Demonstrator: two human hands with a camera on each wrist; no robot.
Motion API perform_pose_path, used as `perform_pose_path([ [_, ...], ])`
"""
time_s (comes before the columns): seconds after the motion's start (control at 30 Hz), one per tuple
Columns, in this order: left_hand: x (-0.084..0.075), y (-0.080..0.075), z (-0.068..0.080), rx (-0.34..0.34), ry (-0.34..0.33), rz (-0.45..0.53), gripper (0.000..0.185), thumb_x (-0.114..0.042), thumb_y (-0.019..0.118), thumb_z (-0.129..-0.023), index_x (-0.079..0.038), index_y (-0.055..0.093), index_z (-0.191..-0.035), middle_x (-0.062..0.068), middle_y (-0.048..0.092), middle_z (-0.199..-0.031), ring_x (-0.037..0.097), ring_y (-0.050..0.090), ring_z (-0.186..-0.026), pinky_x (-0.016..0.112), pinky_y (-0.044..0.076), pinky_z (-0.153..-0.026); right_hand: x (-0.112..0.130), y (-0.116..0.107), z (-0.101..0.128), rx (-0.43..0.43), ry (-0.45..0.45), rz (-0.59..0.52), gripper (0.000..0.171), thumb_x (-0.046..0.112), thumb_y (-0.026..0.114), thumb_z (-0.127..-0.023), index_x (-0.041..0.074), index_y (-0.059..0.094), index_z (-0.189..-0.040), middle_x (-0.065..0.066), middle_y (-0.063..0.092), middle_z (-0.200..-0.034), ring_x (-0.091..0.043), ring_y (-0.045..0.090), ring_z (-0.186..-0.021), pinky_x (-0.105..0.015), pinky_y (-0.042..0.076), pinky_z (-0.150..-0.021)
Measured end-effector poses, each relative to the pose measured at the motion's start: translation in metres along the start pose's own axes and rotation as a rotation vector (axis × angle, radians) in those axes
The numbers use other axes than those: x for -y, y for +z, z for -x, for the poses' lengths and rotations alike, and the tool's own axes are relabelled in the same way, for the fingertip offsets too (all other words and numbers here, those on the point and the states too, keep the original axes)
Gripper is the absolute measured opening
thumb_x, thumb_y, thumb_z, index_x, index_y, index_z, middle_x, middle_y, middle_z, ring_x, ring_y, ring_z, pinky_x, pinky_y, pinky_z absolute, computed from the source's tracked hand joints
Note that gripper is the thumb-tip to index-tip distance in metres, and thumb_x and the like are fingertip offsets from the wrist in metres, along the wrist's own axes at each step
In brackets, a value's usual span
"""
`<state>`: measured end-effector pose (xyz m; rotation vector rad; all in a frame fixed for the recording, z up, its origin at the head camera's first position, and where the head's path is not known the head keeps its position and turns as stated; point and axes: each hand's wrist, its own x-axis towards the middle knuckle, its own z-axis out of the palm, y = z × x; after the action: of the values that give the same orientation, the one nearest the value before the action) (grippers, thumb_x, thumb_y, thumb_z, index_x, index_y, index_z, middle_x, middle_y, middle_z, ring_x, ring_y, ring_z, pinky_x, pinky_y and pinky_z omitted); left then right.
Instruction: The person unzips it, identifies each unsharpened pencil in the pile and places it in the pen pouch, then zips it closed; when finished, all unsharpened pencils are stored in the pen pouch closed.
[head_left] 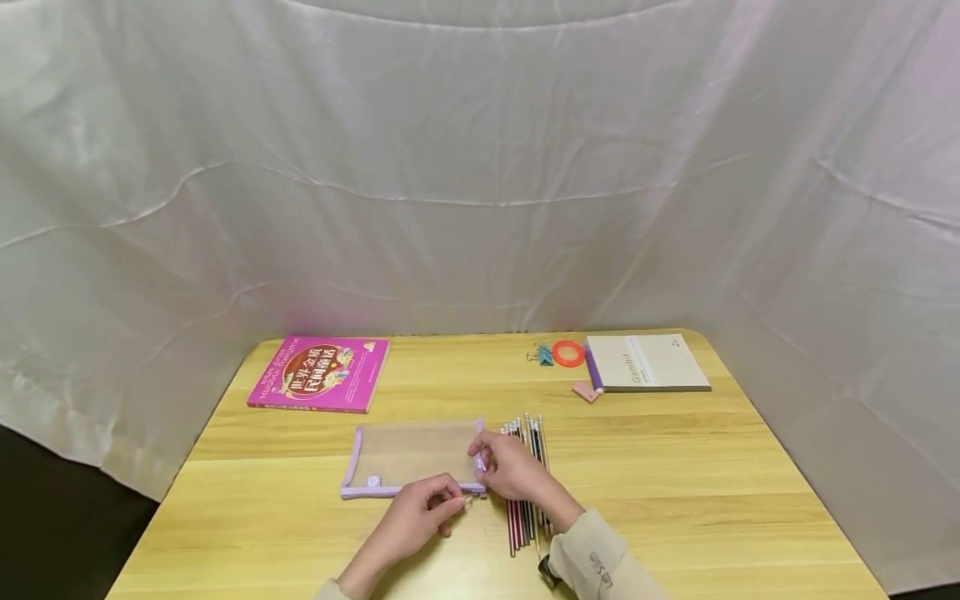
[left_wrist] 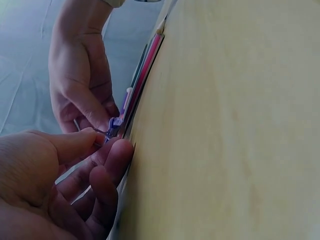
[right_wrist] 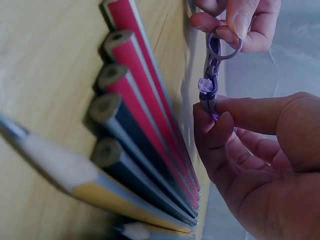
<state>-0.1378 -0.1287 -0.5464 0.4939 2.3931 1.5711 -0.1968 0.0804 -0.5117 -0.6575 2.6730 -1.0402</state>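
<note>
A clear pencil pouch (head_left: 416,450) with lilac edging lies flat on the table. At its near right corner, my left hand (head_left: 420,512) pinches the zipper's ring pull (right_wrist: 223,58) between thumb and forefinger. My right hand (head_left: 513,471) holds the pouch's right end, and the right wrist view shows its thumb and finger pinching the zipper end (right_wrist: 206,95). Beneath and beside the right hand lies a row of pencils (head_left: 517,525), several red and dark ones with flat unsharpened ends. A sharpened yellow pencil (right_wrist: 100,187) lies among them.
At the back left lies a pink book (head_left: 318,375). A notebook (head_left: 652,367), purple marker (head_left: 593,369), pink eraser (head_left: 585,392), orange tape ring (head_left: 556,353) and teal binder clip (head_left: 544,356) sit at the back right. Pale curtains (head_left: 480,250) enclose the table.
</note>
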Motion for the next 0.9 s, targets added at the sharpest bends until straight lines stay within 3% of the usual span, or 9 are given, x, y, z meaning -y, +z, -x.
perform_pose_path([
  [0.27, 0.002, -0.007, 0.003, -0.001, 0.013, 0.000, 0.010, -0.019, 0.064, -0.102, -0.010, 0.069, -0.100, 0.008, 0.071, -0.089, 0.013, 0.067, -0.064, 0.026, 0.058, -0.061, 0.001, -0.002, -0.001, -0.010, 0.009, 0.002, 0.034, -0.007, 0.076, -0.079, 0.005, 0.068, -0.110, -0.002, 0.060, -0.084, -0.009, 0.050, -0.067, -0.022, 0.044, -0.060],
  [0.5, 0.006, -0.018, 0.010, -0.025, -0.020, -0.023, 0.010, -0.020, 0.064, -0.102, -0.012, 0.068, -0.099, 0.008, 0.069, -0.086, 0.013, 0.068, -0.065, 0.025, 0.055, -0.056, -0.003, -0.002, -0.002, -0.020, 0.031, -0.007, 0.035, -0.009, 0.075, -0.079, 0.005, 0.067, -0.110, -0.002, 0.058, -0.083, -0.010, 0.049, -0.067, -0.022, 0.043, -0.059],
  [0.9, 0.016, -0.050, 0.029, -0.069, -0.086, -0.055, 0.012, -0.022, 0.063, -0.104, -0.011, 0.067, -0.099, 0.008, 0.067, -0.088, 0.014, 0.068, -0.068, 0.022, 0.052, -0.053, -0.008, -0.009, 0.001, -0.057, 0.013, 0.022, 0.032, -0.009, 0.075, -0.078, 0.003, 0.068, -0.108, -0.003, 0.059, -0.080, -0.011, 0.048, -0.070, -0.024, 0.043, -0.065],
])
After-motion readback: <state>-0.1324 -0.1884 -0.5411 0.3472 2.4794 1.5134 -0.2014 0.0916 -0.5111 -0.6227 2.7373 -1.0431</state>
